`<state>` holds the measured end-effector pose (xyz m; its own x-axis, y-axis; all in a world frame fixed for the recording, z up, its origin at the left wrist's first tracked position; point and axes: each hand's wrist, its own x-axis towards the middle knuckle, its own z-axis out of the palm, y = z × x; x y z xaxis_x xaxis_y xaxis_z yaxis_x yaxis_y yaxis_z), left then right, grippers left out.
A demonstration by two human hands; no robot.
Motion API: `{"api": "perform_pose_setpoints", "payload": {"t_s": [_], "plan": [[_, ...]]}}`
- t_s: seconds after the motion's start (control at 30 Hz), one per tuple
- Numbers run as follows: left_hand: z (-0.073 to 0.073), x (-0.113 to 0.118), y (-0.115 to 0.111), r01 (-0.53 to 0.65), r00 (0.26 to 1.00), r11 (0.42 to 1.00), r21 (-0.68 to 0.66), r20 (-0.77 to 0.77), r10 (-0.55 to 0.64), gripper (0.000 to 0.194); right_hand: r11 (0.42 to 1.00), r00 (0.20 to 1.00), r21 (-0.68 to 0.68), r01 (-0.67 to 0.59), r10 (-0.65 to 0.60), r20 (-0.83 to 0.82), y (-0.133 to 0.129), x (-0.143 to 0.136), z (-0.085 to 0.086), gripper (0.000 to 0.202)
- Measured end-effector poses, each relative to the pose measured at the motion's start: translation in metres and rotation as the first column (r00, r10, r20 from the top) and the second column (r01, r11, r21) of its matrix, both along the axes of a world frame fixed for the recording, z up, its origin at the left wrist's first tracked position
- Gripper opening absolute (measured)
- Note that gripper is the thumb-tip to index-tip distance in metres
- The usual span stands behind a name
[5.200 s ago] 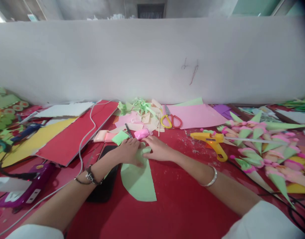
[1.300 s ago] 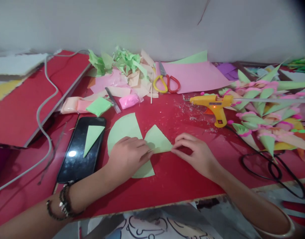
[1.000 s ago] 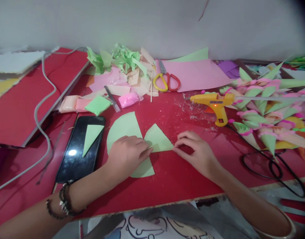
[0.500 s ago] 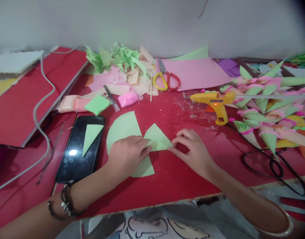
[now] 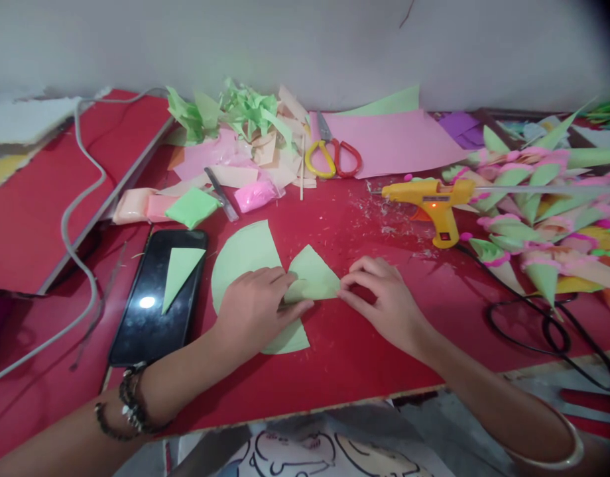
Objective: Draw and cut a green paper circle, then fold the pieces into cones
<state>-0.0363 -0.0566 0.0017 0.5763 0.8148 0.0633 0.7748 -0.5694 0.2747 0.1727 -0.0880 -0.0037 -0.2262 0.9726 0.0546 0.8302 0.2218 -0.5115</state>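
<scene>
A pale green paper wedge (image 5: 312, 273), its near edge curled, lies between my hands on the red table. My left hand (image 5: 252, 305) is closed on the wedge's left end, thumb along the near edge. With thumb and fingertips, my right hand (image 5: 379, 288) pinches the pointed right end. Beneath my left hand lies a larger round-edged piece of green paper (image 5: 245, 255), partly hidden by the hand. To the left, a narrow green paper triangle (image 5: 182, 271) rests on a black phone (image 5: 153, 331).
A yellow glue gun (image 5: 441, 205) with a lit red light stands at the right, its black cord looping nearby. Paper flowers (image 5: 528, 192) pile beyond it. Scissors (image 5: 332, 156), pink paper (image 5: 394, 142), a cutter (image 5: 221, 194) and clay packets (image 5: 190, 209) lie toward the wall.
My left thumb has stretched rightward along the wedge's near edge. The right hand keeps its pinch at the right end, almost unmoved. The camera view has shifted slightly.
</scene>
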Motion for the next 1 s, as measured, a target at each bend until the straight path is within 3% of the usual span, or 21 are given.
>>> {"api": "perform_pose_setpoints", "payload": {"t_s": [0.7,1.0], "plan": [[0.0012,0.0051,0.0024,0.004,0.993,0.999,0.050,-0.119,0.002,0.032,0.999,0.999,0.031,0.044,-0.043,-0.024,0.0008,-0.0006,-0.0006,0.014],[0.0012,0.0060,0.0027,-0.002,0.986,1.000,0.027,-0.166,0.006,0.024,0.998,0.997,0.023,0.058,-0.059,0.047,-0.0022,0.0056,-0.0003,0.007]]}}
